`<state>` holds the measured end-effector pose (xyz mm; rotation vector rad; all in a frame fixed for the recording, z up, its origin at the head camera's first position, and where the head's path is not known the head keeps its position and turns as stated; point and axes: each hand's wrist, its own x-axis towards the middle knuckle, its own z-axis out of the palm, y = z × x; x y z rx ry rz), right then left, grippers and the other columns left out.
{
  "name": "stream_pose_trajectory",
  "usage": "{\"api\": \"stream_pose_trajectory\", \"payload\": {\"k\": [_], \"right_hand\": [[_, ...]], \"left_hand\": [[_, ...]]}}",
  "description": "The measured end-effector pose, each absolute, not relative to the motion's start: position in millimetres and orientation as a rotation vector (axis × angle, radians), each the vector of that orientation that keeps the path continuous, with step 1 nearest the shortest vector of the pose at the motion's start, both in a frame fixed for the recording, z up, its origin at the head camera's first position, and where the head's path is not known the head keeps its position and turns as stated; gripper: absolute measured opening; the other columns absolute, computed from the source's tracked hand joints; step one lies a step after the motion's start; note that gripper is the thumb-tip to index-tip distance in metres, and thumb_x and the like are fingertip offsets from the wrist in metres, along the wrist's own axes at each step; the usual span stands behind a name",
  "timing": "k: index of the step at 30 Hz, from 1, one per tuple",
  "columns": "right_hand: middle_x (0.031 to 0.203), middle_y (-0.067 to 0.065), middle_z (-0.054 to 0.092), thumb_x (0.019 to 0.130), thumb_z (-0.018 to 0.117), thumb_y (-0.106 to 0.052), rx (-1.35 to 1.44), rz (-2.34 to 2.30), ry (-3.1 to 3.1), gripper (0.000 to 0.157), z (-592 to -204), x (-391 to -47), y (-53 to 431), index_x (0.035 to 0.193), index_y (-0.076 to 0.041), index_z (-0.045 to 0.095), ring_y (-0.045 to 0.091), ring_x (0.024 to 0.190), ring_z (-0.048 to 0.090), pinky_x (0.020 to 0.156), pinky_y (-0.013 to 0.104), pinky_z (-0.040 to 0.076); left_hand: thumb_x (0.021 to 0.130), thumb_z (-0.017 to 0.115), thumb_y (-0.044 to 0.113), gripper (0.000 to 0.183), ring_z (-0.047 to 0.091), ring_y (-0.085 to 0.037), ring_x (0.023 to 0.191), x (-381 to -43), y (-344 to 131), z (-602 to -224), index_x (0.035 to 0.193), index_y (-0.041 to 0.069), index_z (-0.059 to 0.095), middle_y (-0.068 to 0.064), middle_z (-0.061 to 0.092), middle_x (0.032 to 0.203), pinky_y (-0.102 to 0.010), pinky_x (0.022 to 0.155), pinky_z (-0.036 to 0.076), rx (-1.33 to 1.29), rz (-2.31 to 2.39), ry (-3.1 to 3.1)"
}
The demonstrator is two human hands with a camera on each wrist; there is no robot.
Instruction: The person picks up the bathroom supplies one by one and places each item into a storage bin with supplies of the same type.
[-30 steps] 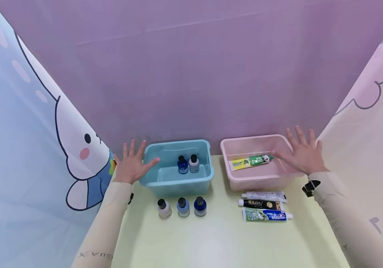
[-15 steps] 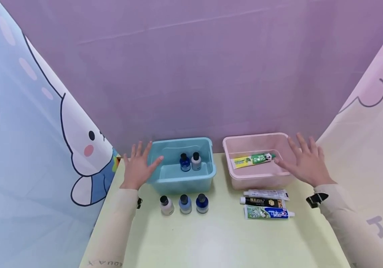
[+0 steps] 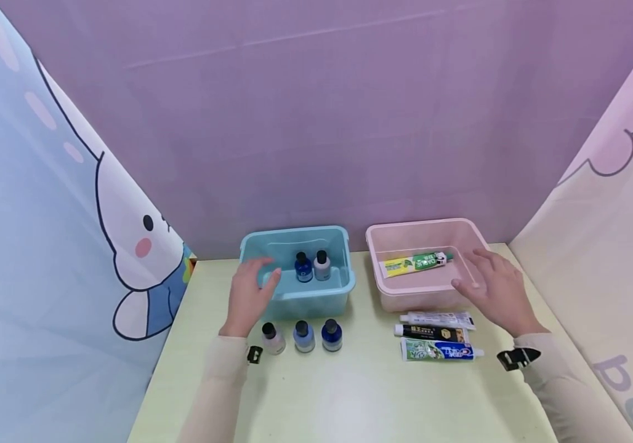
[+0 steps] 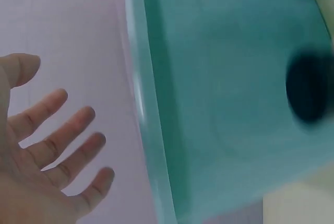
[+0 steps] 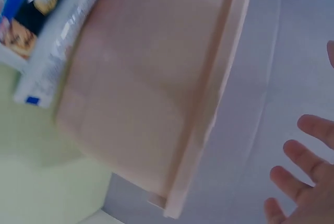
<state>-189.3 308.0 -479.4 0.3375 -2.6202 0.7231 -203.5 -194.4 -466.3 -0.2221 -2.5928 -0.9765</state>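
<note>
My left hand (image 3: 249, 298) hovers over the left end of the blue basket (image 3: 305, 303), fingers relaxed and slightly bent, holding nothing. A dark blue bottle (image 3: 303, 268) and a pale pink bottle (image 3: 322, 267) stand inside that basket. Above the right side of the pink basket (image 3: 422, 300) is my right hand (image 3: 498, 294), its fingers spread and loosely bent around nothing. A yellow-green toothpaste tube (image 3: 416, 264) lies in the pink basket. Both wrist views show the fingers apart from the basket rims.
In front of the blue basket stand a pale pink bottle (image 3: 274, 341), a light blue bottle (image 3: 303, 338) and a dark blue bottle (image 3: 332, 337). Before the pink basket lie a white tube (image 3: 438, 319), a black tube (image 3: 433, 333) and a green-blue tube (image 3: 438, 351). A purple curtain (image 3: 316, 123) hangs behind.
My left hand has moved right and nearer, over the blue basket, and its spread fingers have relaxed. My right hand has lowered a little, with its fingers bending. Bottles and tubes keep their places.
</note>
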Motion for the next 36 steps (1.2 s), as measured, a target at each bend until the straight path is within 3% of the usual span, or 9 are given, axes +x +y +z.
{"api": "stream_pose_trajectory", "payload": {"k": [8,16,23,36], "right_hand": [[0.128,0.023,0.058,0.082,0.081,-0.016,0.357,0.774,-2.507,0.048,-500,-174,300,0.125,0.000,0.065,0.046,0.114,0.049,0.093,0.067,0.032],[0.113,0.020,0.061,0.081,0.079,-0.007,0.306,0.804,-2.465,0.038,-520,-156,293,0.116,0.000,0.068,0.042,0.105,0.052,0.084,0.058,0.035],[0.111,0.018,0.064,0.082,0.080,-0.005,0.308,0.837,-2.485,0.038,-542,-143,289,0.118,-0.001,0.068,0.036,0.102,0.053,0.085,0.053,0.037],[0.100,0.014,0.066,0.080,0.082,-0.008,0.321,0.829,-2.572,0.042,-571,-134,287,0.119,-0.002,0.067,0.028,0.095,0.057,0.080,0.048,0.042]], "left_hand": [[0.100,0.067,0.025,0.020,0.063,-0.023,0.103,-190,-144,-467,0.114,0.011,0.072,-0.004,0.072,0.110,-0.046,0.089,0.052,-0.317,-1.218,-2.435],[0.098,0.068,0.017,0.008,0.065,-0.012,0.082,-181,-92,-478,0.104,0.014,0.073,-0.001,0.073,0.096,-0.027,0.070,0.056,-0.401,-1.471,-2.335],[0.100,0.066,0.021,0.015,0.065,-0.010,0.079,-174,-53,-490,0.102,0.009,0.074,-0.002,0.074,0.092,-0.023,0.070,0.056,-0.453,-1.563,-2.377],[0.100,0.065,0.026,0.011,0.062,-0.005,0.087,-177,-2,-524,0.105,0.018,0.071,0.003,0.070,0.097,-0.021,0.076,0.053,-0.291,-1.732,-2.531]]}}
